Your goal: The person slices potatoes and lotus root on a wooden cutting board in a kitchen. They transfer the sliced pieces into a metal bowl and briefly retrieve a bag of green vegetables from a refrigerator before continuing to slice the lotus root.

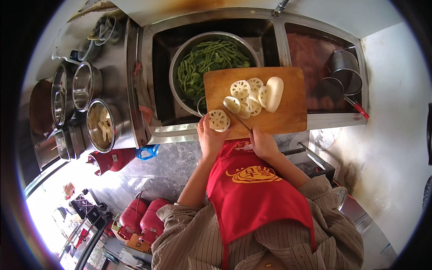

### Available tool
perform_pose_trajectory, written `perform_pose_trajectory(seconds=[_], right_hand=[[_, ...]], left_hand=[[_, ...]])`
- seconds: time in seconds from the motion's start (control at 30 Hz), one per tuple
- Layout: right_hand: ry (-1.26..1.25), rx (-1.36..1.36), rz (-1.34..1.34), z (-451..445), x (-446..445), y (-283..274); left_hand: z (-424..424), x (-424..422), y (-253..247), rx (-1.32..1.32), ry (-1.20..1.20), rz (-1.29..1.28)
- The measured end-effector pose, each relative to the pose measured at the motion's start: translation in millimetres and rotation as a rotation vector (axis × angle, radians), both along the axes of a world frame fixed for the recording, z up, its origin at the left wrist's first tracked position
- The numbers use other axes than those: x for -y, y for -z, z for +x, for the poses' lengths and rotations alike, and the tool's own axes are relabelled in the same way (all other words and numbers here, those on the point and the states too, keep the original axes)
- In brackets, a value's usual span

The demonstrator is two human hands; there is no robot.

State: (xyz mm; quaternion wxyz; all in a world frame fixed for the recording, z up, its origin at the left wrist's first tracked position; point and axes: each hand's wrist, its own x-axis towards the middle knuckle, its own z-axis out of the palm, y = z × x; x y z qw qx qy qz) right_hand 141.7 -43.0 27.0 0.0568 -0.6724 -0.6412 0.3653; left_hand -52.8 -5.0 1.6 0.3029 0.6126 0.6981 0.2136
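A wooden cutting board (pixel 216 82) lies across the front of the sink, over part of a metal basin (pixel 172 72) of green beans (pixel 216 55) and broccoli. My left hand (pixel 210 135) holds a stack of lotus root slices (pixel 218 119) at the board's left corner. In my right hand (pixel 263 141) is a kitchen knife (pixel 240 119), its blade angled up and left between that stack and the loose lotus root slices (pixel 240 88). An uncut, peeled lotus root piece (pixel 275 94) rests to the right of the loose slices.
On the left counter stand several steel bowls, one (pixel 116 125) holding pale pieces. A cloth (pixel 143 91) hangs by the sink's left edge. The right basin (pixel 307 60) holds reddish contents and a metal pot (pixel 342 64). Red gas cylinders (pixel 133 216) stand on the floor at lower left.
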Motion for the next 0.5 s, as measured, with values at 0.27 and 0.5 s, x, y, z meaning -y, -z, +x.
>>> perform_pose_trajectory(seconds=[0.27,0.5], right_hand=[[0.006,-0.067,-0.141,-3.0,-1.5,-0.1],[-0.034,-0.037,-0.092,-1.9,2.2,-0.4]], left_hand=[[8.4,8.9,12.4,-0.029,-0.054,0.007],[7.0,6.1,-7.1,0.087,-0.064,-0.076]])
